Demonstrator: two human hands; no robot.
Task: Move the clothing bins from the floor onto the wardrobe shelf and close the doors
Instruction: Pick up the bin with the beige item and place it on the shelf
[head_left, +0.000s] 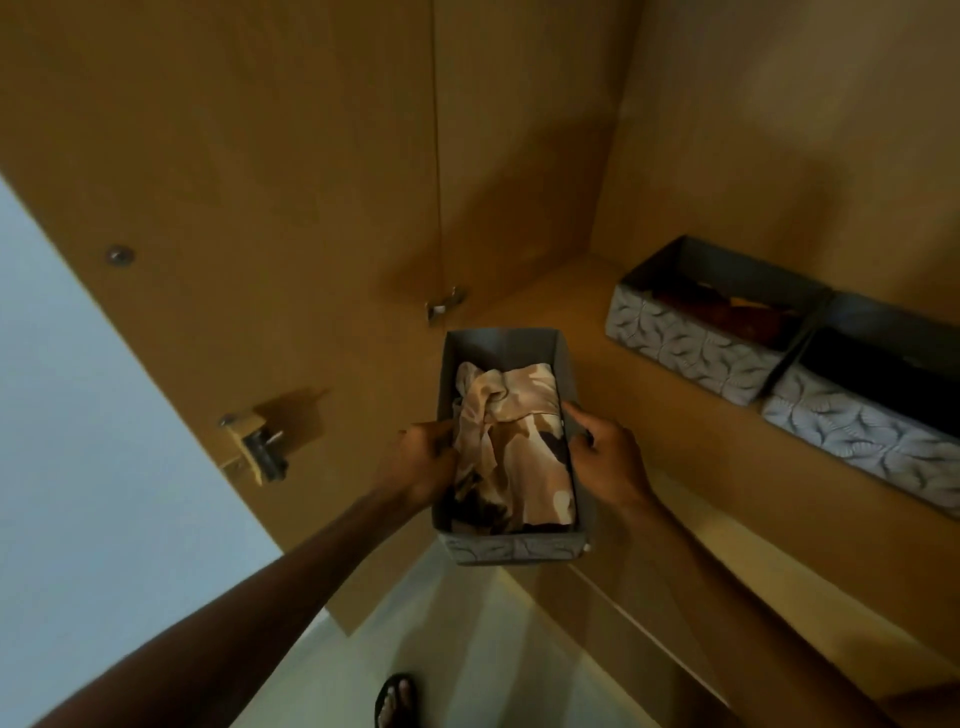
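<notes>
Brown wooden wardrobe shelf (545, 312) lay ahead; over its edge hung a grey fabric bin (511, 441) of beige patterned cloth (511, 452), left hand (423, 460) and right hand (608, 457) curled tight on its sides. Two matching grey bins (691, 348) sat rightward.

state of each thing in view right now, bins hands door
held bin: off the floor, gripped on both long sides, far end over the shelf edge, holds crumpled clothes
left hand: gripping the bin's left wall
right hand: gripping the bin's right wall
two bins: on the shelf, side by side
door: open
</notes>
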